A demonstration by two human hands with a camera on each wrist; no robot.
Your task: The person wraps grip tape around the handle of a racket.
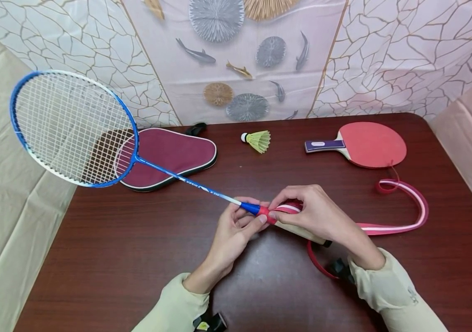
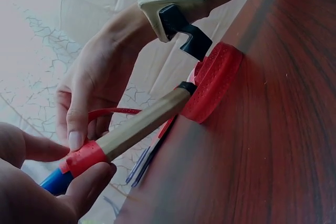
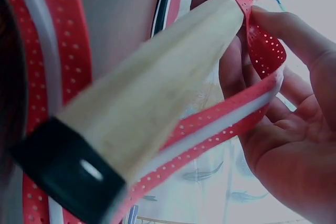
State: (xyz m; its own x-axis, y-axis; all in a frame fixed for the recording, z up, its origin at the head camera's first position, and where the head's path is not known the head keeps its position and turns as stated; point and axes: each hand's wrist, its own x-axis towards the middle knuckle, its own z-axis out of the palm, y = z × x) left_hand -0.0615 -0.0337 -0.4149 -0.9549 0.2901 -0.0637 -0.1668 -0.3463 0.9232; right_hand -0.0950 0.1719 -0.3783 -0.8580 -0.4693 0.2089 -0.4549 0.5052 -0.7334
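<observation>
A blue and white badminton racket (image 1: 190, 183) is held above the table, its head up at the left. My left hand (image 1: 228, 242) grips it where the blue cone meets the handle, thumb against a red band of wrap. With thumb and fingers, my right hand (image 1: 323, 214) pinches the red perforated grip tape (image 3: 215, 114) just beyond that band. The tape has a white stripe; from the pinch it loops away and trails right. Below the wrap the handle (image 3: 152, 82) is bare pale wood, ending in a black cap (image 3: 68, 166).
On the dark wooden table (image 1: 136, 258), a maroon paddle case (image 1: 169, 152) lies behind the racket. A yellow shuttlecock (image 1: 257, 140) sits at the back middle. The red table tennis paddle (image 1: 374, 144) lies back right, with the tape's free length curling in front of it.
</observation>
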